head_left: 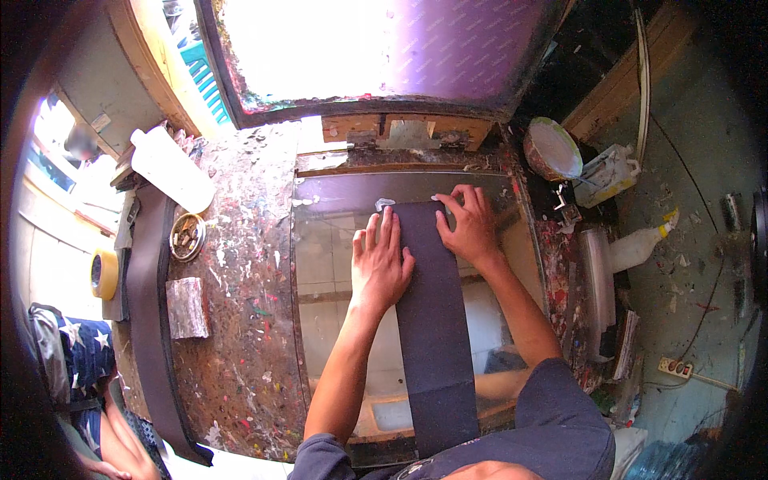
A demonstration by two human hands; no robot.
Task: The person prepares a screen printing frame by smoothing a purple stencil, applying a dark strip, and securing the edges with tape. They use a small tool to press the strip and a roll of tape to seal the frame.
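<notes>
A long black strip (432, 336) lies lengthwise on a glossy, reflective board (336, 240), its far end between my hands. My left hand (382, 264) lies along the strip's left edge near that end, fingers extended. My right hand (468, 224) rests at the right edge of the same end, thumb and fingers apart and bent, fingertips touching down by the corner. A small whitish patch (384, 204) sits beside my left fingertips.
Left: a white jug (172, 172), tin (186, 238), wrapped block (187, 308), tape roll (103, 274), black strips (152, 336), a person in star-patterned clothing (84, 352). Right: a bowl (552, 148), plastic bottle (640, 248), power strip (674, 367). A framed screen (456, 56) stands behind.
</notes>
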